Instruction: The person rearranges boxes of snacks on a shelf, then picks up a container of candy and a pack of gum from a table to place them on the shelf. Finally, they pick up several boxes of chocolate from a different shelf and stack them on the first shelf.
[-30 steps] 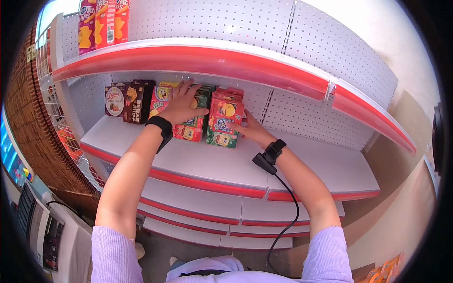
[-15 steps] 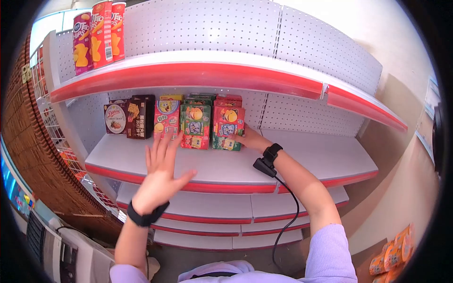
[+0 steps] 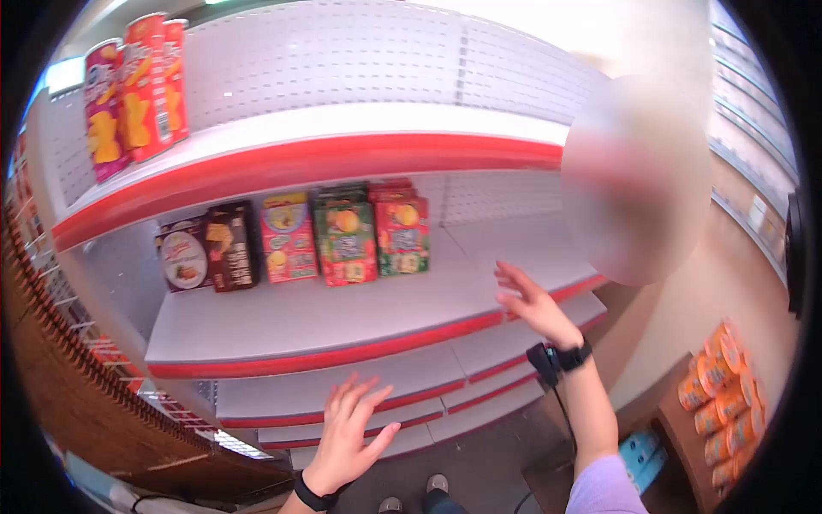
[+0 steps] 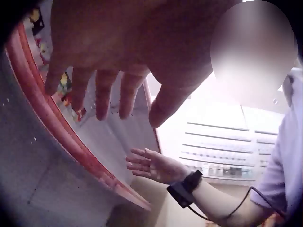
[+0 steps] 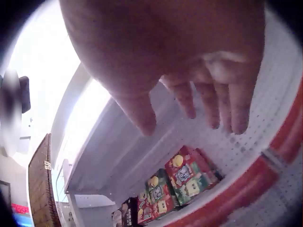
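In the head view my left hand point(image 3: 347, 437) hangs in front of the lower shelves, fingers spread, touching nothing. My right hand point(image 3: 538, 310) is raised over the right part of the middle shelf point(image 3: 342, 325), its fingers extended and holding nothing. On that shelf stand a red-and-green box point(image 3: 402, 236), a green-and-red box point(image 3: 347, 244) with more behind it, a pink-and-yellow box point(image 3: 288, 240), a dark brown box point(image 3: 231, 248) and a purple box with a white oval point(image 3: 183, 261). The right wrist view shows the red-and-green box point(image 5: 189, 175) below the right fingers.
Tall chip canisters point(image 3: 145, 90) stand on the upper shelf point(image 3: 342, 150) at the left. Orange cups point(image 3: 728, 394) are stacked on a brown stand at the lower right. A woven brown panel point(image 3: 51, 343) borders the left side.
My right hand has left the red-and-green box and moved right. My left hand has moved from the boxes down toward me. The head view has shifted, showing more of the right side.
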`<move>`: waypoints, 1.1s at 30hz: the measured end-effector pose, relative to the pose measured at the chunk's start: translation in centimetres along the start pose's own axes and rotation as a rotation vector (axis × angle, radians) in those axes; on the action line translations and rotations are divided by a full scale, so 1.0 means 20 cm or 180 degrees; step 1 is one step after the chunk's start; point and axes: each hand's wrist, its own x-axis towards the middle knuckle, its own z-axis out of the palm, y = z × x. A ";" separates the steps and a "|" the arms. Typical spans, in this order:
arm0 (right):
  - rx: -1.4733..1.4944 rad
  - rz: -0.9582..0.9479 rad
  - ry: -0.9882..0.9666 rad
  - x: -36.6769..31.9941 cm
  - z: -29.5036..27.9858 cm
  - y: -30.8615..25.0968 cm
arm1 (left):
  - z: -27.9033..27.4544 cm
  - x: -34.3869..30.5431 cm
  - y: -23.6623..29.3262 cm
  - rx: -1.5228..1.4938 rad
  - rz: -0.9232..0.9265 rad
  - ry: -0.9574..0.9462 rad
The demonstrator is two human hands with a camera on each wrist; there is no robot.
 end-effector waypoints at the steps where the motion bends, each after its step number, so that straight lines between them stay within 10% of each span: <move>1: -0.0072 -0.0327 0.0158 -0.16 -0.04 0.09 | 0.03 0.01 0.01 -0.0084 0.0085 -0.0118; 8: 0.0549 0.0921 0.2032 -1.45 0.21 0.17 | 0.20 0.01 0.10 -0.1600 0.0935 -0.1731; 15: 0.0379 0.0952 0.4358 -2.21 1.18 -0.44 | -0.13 -0.19 -0.05 -0.2087 0.1725 -0.3068; 22: -0.0112 0.1263 0.6053 -3.24 1.78 -0.92 | 0.10 -0.91 0.80 -0.2660 0.3570 -0.3667; 33: 0.0118 0.0938 0.7540 -4.16 2.15 -1.09 | 0.46 -1.92 1.85 -0.2633 0.4536 -0.5647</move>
